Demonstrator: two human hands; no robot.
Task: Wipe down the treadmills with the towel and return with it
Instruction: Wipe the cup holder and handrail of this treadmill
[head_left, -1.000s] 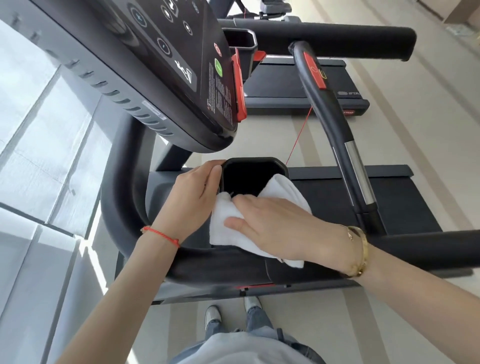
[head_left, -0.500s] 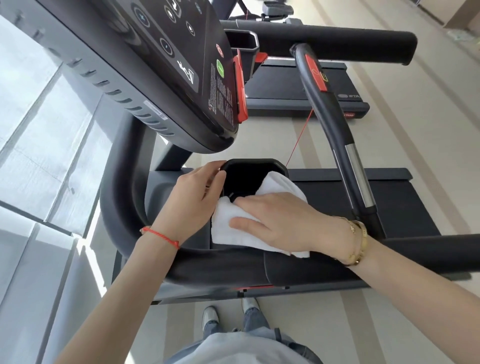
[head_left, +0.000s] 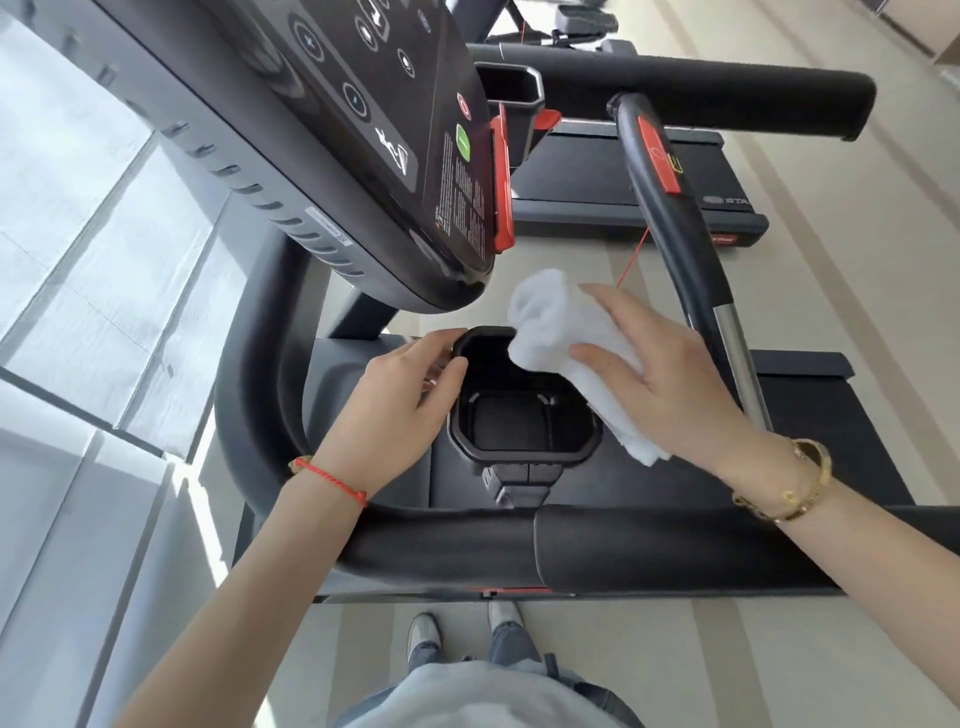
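Pale striped floor (head_left: 857, 322); bright window panes (head_left: 78, 249); grey shoes (head_left: 423, 631).

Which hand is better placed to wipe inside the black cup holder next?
The right hand, probably: it already holds the white towel over the far rim of the cup holder. The left hand only touches the holder's left edge, without any cloth.
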